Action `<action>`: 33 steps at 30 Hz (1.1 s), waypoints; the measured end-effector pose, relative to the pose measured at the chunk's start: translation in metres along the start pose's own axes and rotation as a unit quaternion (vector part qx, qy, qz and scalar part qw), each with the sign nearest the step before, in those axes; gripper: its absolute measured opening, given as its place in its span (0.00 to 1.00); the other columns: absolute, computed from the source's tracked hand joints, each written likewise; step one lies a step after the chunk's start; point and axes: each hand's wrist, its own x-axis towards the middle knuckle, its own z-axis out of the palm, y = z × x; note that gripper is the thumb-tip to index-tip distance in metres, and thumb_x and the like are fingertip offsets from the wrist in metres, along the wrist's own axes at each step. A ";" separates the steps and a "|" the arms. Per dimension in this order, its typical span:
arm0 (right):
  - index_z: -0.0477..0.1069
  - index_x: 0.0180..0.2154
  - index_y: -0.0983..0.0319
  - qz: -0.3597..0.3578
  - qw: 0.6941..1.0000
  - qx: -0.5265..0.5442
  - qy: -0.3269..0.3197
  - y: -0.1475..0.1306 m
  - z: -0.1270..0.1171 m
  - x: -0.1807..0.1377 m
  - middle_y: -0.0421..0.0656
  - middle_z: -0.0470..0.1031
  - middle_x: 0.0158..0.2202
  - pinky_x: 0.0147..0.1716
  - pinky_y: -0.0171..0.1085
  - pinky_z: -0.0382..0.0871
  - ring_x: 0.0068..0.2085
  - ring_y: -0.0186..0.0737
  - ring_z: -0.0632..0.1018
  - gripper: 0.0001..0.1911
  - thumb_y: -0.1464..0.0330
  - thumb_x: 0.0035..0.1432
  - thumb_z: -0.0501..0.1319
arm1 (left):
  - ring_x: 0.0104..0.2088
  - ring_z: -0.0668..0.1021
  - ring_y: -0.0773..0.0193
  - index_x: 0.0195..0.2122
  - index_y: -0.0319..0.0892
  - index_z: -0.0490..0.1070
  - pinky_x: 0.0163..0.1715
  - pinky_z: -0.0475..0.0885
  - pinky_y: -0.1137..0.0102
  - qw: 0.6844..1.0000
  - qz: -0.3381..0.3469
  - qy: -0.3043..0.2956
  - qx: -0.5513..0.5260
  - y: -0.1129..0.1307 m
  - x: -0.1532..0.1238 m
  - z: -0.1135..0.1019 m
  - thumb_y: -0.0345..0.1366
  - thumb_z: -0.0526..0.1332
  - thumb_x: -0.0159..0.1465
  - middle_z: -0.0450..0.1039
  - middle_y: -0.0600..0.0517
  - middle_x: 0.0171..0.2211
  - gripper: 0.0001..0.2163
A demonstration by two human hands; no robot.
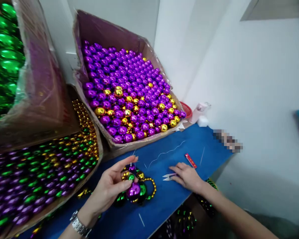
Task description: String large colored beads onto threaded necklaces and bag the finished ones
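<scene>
My left hand is closed on a cluster of beads over the blue table: a large purple ball, a green ball and a loop of small gold beads, with thin thread ends sticking up from it. My right hand lies low on the table, its fingers on small white thread snips. A crinkled length of thread lies on the cloth beyond both hands.
A tilted cardboard box of purple and gold balls stands behind. A box of bead strands is at left, with green balls above it. A red strip lies near my right hand. More beads hang below the table's edge.
</scene>
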 end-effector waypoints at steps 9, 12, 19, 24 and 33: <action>0.67 0.48 0.64 0.220 0.973 -0.046 0.054 0.063 -0.015 -0.002 0.44 0.71 0.44 0.38 0.41 0.72 0.39 0.38 0.75 0.14 0.63 0.63 0.57 | 0.37 0.78 0.61 0.56 0.50 0.65 0.34 0.74 0.71 1.000 -0.006 -0.012 0.013 -0.003 0.000 0.000 0.30 0.66 0.55 0.54 0.44 0.63 0.27; 0.67 0.46 0.63 0.164 0.986 0.009 0.040 0.046 -0.017 0.005 0.44 0.72 0.39 0.38 0.40 0.70 0.38 0.38 0.75 0.11 0.65 0.64 0.55 | 0.36 0.78 0.62 0.55 0.50 0.66 0.34 0.74 0.71 1.000 -0.005 -0.010 0.011 -0.002 0.000 0.003 0.30 0.67 0.54 0.55 0.44 0.63 0.27; 0.62 0.48 0.55 -0.083 0.979 0.181 -0.036 -0.074 -0.048 0.017 0.37 0.74 0.34 0.31 0.31 0.67 0.32 0.33 0.75 0.12 0.61 0.68 0.46 | 0.35 0.78 0.64 0.54 0.48 0.67 0.33 0.73 0.72 0.999 0.002 -0.033 -0.011 -0.004 -0.002 0.011 0.29 0.68 0.53 0.60 0.43 0.60 0.27; 0.67 0.32 0.59 -0.160 0.978 0.134 0.027 -0.127 -0.058 0.032 0.40 0.72 0.30 0.34 0.35 0.62 0.34 0.38 0.72 0.11 0.62 0.64 0.52 | 0.36 0.78 0.65 0.54 0.48 0.66 0.36 0.72 0.72 0.999 -0.007 -0.049 0.003 -0.005 -0.005 0.012 0.27 0.68 0.52 0.64 0.45 0.58 0.28; 0.67 0.27 0.61 -0.150 0.981 0.072 0.099 -0.139 -0.042 0.046 0.43 0.70 0.27 0.34 0.37 0.58 0.33 0.40 0.70 0.15 0.62 0.63 0.51 | 0.37 0.78 0.62 0.55 0.45 0.65 0.37 0.72 0.70 0.998 -0.019 -0.055 -0.010 -0.006 -0.007 0.012 0.28 0.68 0.52 0.73 0.45 0.48 0.29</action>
